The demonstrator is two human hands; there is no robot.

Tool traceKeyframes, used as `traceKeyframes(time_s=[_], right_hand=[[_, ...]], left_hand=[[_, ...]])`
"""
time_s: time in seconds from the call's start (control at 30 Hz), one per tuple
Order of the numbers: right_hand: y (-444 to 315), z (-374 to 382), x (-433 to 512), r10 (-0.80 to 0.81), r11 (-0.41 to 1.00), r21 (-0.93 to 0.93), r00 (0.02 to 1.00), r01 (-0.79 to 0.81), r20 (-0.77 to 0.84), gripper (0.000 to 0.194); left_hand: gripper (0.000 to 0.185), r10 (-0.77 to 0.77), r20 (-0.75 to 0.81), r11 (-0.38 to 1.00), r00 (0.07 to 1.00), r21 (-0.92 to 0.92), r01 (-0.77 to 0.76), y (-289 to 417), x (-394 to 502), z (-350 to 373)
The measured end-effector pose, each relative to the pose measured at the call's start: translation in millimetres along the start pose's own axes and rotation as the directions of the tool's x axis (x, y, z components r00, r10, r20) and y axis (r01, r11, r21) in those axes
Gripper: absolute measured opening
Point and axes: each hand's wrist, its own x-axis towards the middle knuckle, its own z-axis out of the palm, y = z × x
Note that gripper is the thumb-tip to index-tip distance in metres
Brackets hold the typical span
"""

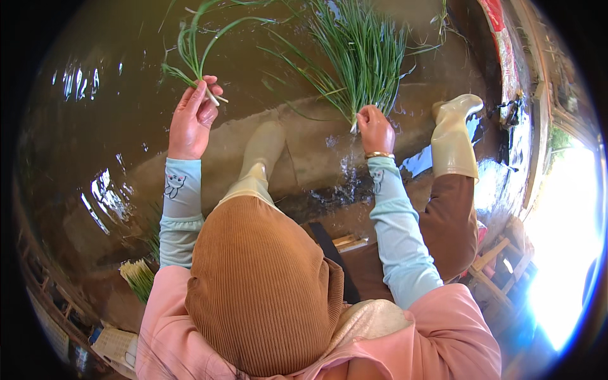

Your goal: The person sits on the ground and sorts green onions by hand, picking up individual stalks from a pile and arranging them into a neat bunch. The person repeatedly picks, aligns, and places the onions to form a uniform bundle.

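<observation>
My left hand (194, 111) is raised over murky water and pinches a few green scallions (191, 52) between thumb and fingers. Their white ends point down to the right past my fingers, and the leaves arch upward. On the other side, my right hand (376, 129) is closed at the base of a large bunch of scallions (363, 61). This bunch fans out away from me over the water, with a white end showing beside my thumb. How many stalks my right fingers hold is hidden. Light blue sleeve covers reach both wrists.
Brown water (118, 128) spreads before me over a submerged ledge. My legs wear pale rubber boots (453, 142). At lower left lies a bundle of scallions (137, 278), near a plastic basket (114, 344). A wooden stool (494, 261) stands at right, below a wooden edge (537, 137).
</observation>
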Motion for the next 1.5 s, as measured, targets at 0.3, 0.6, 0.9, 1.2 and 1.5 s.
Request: traceKeyframes(time_s=[0.3,0.6,0.9,1.2,1.5], right_hand=[[-34,-6,33,0.143,0.902,0.376,0.968,-0.214,0.206,0.033],[-133,-10,9,-0.127,0.054,0.719,0.709,-0.693,0.693,0.023],[-138,4,5,-0.152,0.376,0.768,0.783,-0.519,0.603,0.015],[-141,23,-11,-0.104,-0.328,0.735,0.796,-0.593,0.596,0.017],[-175,27,-20,-0.005,0.264,0.891,0.924,-0.368,0.383,0.014]], left_hand=[[0.021,-0.125,0.028,0.990,0.992,0.065,0.123,-26,-14,13],[0.016,-0.336,0.135,0.905,0.932,0.320,0.279,-57,-23,37],[0.014,-0.429,0.089,0.839,0.899,0.407,0.360,-61,-21,39],[0.023,-0.387,0.030,0.888,0.922,0.283,0.363,-84,-22,19],[0.011,-0.319,-0.159,0.921,0.934,0.182,0.345,-83,-30,9]])
